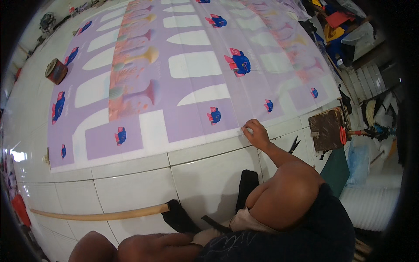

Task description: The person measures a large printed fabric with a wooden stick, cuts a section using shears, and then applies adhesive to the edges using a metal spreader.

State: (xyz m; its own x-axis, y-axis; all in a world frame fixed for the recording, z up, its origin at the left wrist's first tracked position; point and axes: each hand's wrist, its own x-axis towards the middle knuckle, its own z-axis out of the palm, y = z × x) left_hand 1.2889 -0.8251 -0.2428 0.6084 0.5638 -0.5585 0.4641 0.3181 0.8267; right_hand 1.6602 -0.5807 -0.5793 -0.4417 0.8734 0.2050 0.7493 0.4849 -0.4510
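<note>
A wide printed sheet [192, 126], lilac with white panels, blue-and-pink figures and a coral-coloured band, lies spread over the floor in front of me. At its near edge, right of centre, my right hand [256, 133] is closed, thumb and fingertips pinched on the sheet's white border. The right part of the sheet looks paler, with folds running away from me. Black-handled scissors [294, 145] rest on the tiles just right of my right wrist. My left hand does not show; bare skin at the lower left is cut off by the frame's edge.
A round tin [56, 71] stands on the sheet's left side. A long wooden stick [100, 215] lies on the tiles [131, 187] by my black-covered foot [180, 216]. To the right are a brown box-like object [326, 130], a white ribbed roll [371, 207] and piled cloth [340, 26].
</note>
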